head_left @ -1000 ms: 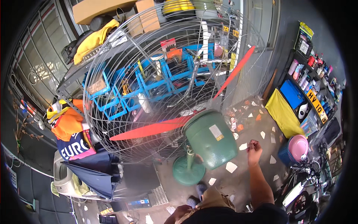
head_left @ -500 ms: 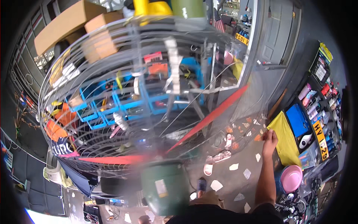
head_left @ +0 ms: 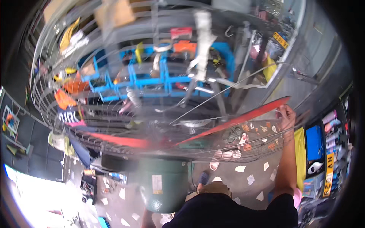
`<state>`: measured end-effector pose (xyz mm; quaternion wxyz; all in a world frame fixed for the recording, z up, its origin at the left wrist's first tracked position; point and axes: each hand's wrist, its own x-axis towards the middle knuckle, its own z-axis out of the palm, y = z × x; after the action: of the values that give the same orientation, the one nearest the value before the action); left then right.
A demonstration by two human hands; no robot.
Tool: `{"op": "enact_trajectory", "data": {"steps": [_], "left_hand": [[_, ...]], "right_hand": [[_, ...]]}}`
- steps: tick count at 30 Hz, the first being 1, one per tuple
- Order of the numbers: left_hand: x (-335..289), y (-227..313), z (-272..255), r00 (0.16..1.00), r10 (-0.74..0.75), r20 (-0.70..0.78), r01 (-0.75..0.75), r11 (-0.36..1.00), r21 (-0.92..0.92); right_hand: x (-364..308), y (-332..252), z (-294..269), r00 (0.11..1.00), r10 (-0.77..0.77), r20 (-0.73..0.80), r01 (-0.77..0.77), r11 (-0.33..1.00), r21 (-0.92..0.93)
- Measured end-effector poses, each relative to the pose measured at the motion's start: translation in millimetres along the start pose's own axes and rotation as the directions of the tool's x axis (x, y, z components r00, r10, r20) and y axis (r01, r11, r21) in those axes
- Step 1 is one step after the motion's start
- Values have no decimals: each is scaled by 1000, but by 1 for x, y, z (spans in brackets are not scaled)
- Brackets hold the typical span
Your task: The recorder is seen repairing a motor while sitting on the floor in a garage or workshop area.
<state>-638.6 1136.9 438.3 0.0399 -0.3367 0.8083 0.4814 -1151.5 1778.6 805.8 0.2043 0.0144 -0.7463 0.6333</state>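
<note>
A large fan fills the upper view, with a wire guard (head_left: 38, 79), red blades (head_left: 239, 118) and a green motor housing (head_left: 167, 180) close to my body. My right hand (head_left: 287, 117) is at the right edge of the guard, fingers curled around its wires, just below the tip of a red blade. I cannot tell whether it touches that blade. My left forearm (head_left: 147, 219) shows briefly beside the bottom of the housing. Behind the housing, the left hand is hidden.
Beyond the guard are blue bins (head_left: 148, 78) and cardboard boxes (head_left: 114, 13). At the right stand a yellow cloth (head_left: 300, 159), a blue case (head_left: 314, 142) and shelves of bottles. Pink-white sandals (head_left: 215, 161) lie on the stone-chip floor. Another wire rack (head_left: 10, 119) is at the left.
My right hand has come up to the guard's edge beside the blade tip. The fan sits larger and farther right in view, and the whole scene has shifted with my head.
</note>
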Motion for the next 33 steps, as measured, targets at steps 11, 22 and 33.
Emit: {"op": "enact_trajectory", "data": {"steps": [11,22,33], "left_hand": [[-83,-51,96,983,-114,141,101,990,100],[-93,-20,22,969,-242,46,234,964,126],[-35,275,-52,755,311,-578,-430,900,-77]], "right_hand": [[-78,37,-33,966,208,152,-205,978,-32],[-110,32,-32,953,304,-6,-299,940,163],[-136,27,-29,956,278,-97,-260,951,165]]}}
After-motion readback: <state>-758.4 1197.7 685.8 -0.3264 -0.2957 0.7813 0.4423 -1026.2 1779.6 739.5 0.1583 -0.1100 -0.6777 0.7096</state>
